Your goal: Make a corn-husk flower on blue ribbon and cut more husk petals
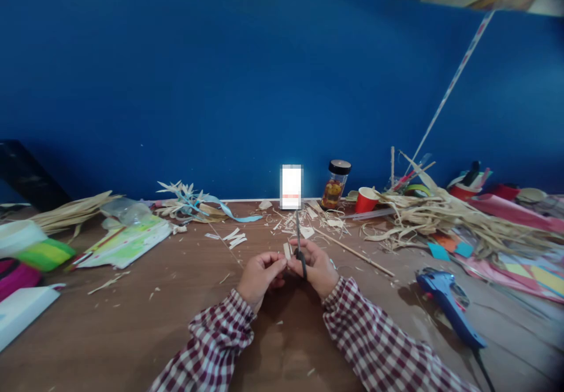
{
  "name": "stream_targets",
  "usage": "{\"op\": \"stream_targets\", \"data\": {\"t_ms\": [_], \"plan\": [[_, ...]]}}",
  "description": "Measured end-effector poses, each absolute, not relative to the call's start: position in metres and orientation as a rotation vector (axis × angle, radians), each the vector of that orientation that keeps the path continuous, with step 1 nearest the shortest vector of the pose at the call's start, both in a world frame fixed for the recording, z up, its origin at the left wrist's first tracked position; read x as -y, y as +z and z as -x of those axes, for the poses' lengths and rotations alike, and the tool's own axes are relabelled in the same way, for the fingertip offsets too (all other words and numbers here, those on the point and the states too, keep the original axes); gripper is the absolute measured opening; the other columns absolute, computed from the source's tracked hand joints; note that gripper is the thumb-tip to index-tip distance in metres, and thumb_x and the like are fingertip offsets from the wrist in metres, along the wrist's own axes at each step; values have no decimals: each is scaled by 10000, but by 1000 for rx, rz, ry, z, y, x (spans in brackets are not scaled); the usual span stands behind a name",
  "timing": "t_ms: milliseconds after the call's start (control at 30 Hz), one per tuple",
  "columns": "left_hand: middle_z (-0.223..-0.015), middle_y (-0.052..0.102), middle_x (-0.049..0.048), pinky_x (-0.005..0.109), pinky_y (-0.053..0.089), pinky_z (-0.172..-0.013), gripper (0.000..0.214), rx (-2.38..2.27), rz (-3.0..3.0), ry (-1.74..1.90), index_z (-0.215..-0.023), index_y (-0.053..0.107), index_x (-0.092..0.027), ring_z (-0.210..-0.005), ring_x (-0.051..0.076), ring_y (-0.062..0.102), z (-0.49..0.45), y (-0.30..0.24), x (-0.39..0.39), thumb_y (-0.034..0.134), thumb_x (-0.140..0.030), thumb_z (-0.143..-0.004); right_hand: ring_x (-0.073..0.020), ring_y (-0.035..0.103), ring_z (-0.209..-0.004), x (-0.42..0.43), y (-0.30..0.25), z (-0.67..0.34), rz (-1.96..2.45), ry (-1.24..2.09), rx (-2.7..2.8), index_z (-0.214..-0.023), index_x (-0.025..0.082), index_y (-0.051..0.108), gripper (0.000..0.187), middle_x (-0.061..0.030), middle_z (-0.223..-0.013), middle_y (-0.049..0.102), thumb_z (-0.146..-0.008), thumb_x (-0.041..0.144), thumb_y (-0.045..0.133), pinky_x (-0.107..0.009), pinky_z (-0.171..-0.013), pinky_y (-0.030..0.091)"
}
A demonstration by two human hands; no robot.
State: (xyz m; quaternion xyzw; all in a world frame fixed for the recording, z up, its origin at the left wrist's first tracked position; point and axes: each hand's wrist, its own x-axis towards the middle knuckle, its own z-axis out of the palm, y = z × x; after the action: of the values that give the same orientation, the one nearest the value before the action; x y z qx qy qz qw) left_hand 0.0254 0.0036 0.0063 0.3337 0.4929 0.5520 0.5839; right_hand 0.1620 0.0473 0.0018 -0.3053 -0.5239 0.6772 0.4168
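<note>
Between the thumb and fingers of my left hand [261, 274] is a small pale strip of dried husk [288, 251], pinched near its lower end. My right hand [318, 267] is closed around the dark handles of a pair of scissors [298, 236], whose blades point up and away from me. The strip stands just left of the scissors, close to the handles; whether they touch I cannot tell. Both hands are near each other above the brown table [176, 321]. Beyond them lies a scatter of pale shavings [284, 223].
At right are a blue glue gun [452, 304], a thin stick [356, 252], a pile of dried husks [423, 218] and a red cup [365, 200]. A black-lidded jar [335, 185] and a lit, blurred screen [291, 186] stand at the back. White strips [235, 238] lie left of centre.
</note>
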Motion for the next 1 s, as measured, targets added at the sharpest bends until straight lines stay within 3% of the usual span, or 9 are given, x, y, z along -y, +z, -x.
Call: {"op": "stream_targets", "data": {"t_ms": [267,700,1000], "plan": [[-591,549,-14,179,475,-461,253,-1180,-794,1304,-714,616,-119,-511,59,482,-27,7,-4,713,-309,-579,-79,514,-531,-46,6,-161,801,1692,1336,-1001,174,488,549,61,-610,571,-527,196,763,-206,-527,374],[-561,535,-26,170,480,-447,307,-1095,-641,1295,-685,605,-129,-490,49,469,-27,8,-4,767,-319,-507,-82,518,-528,-47,2,-160,788,1683,1294,-1004,175,483,532,53,-613,583,-551,225,756,-209,-524,381],[-569,535,-19,179,477,-448,292,-1130,-697,1313,-681,605,-124,-505,61,480,-27,9,-3,746,-332,-532,-65,491,-530,-48,-4,-161,754,1640,1378,-1028,169,481,486,57,-631,556,-607,232,716,-200,-516,365]]}}
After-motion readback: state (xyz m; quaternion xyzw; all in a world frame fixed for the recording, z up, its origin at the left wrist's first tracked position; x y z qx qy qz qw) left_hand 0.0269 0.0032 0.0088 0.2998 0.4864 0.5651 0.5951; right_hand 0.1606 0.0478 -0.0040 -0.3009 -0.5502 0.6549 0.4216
